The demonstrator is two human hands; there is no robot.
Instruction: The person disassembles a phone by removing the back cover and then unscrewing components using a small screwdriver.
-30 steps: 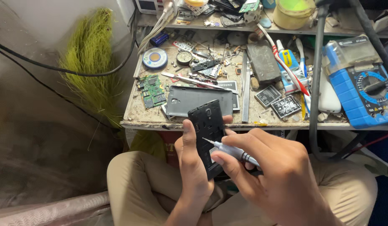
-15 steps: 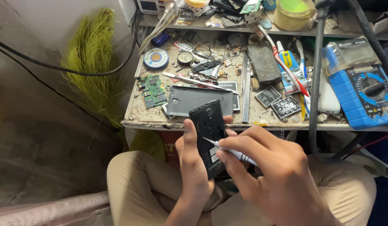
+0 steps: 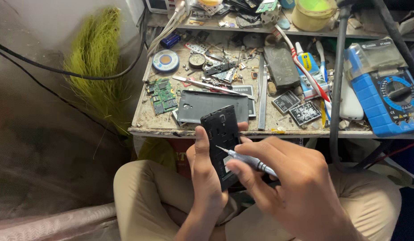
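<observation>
Both hands work close together over the person's lap, just below the desk's front edge. Left hand [image 3: 207,174] is wrapped around an opened black phone [image 3: 222,143], held upright with its back cover off. Right hand [image 3: 291,187] pinches a thin metal screwdriver [image 3: 247,159], its tip touching the phone's middle. On the desk [image 3: 162,129], near the front edge, lie a grey back cover [image 3: 207,105] and a green circuit board [image 3: 161,95]; a blue multimeter [image 3: 387,100] sits at the right end.

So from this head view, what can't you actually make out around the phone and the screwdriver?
- Head view: screwdriver tip is too small to tell what it touches on the phone.
- Phone's lower end is hidden by the left hand and right hand.
- Multimeter is cut off at the right edge.
</observation>
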